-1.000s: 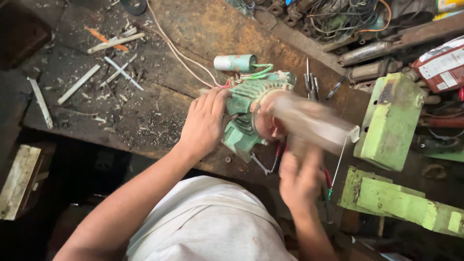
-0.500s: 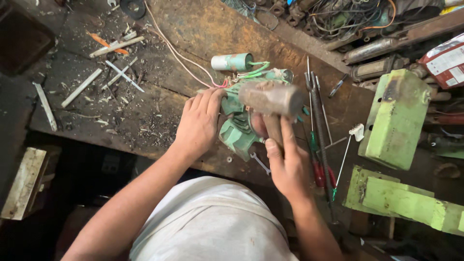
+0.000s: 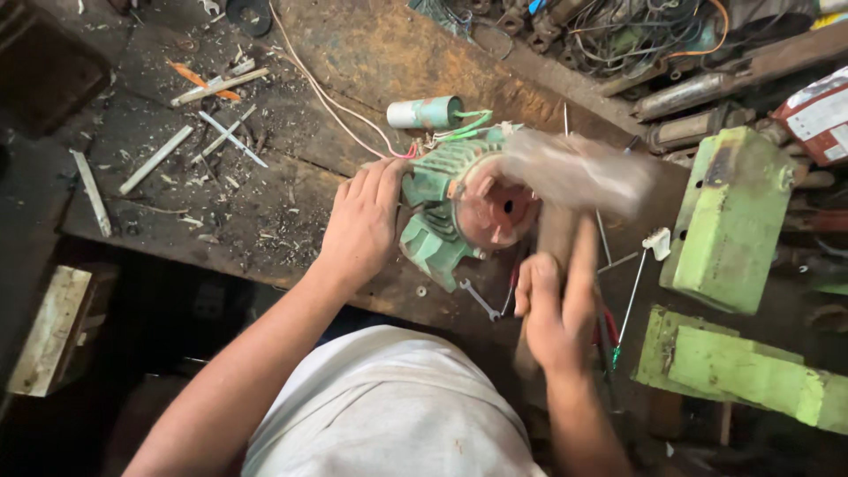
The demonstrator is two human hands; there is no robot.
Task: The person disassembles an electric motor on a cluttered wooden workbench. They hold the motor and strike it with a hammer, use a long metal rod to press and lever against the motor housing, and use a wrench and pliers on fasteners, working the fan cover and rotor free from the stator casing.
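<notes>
A green electric motor (image 3: 446, 208) with a rusty red end face lies on the worn workbench (image 3: 371, 62). My left hand (image 3: 360, 221) rests flat against its left side, steadying it. My right hand (image 3: 555, 305) grips the wooden handle of a hammer (image 3: 574, 172); its blurred head hangs just right of and above the motor's end face. A grey and green cylindrical capacitor (image 3: 426, 112) lies behind the motor, joined to it by green wires.
A small spanner (image 3: 478, 300) and screwdrivers (image 3: 629, 296) lie near the front edge. Green metal castings (image 3: 733, 221) stand at the right. Tangled wires and scrap metal (image 3: 618, 35) fill the back. White sticks (image 3: 159, 159) and shavings litter the left side.
The hammer head, which was down on the motor half a second ago, has lifted up and to the right. My left hand stays on the motor.
</notes>
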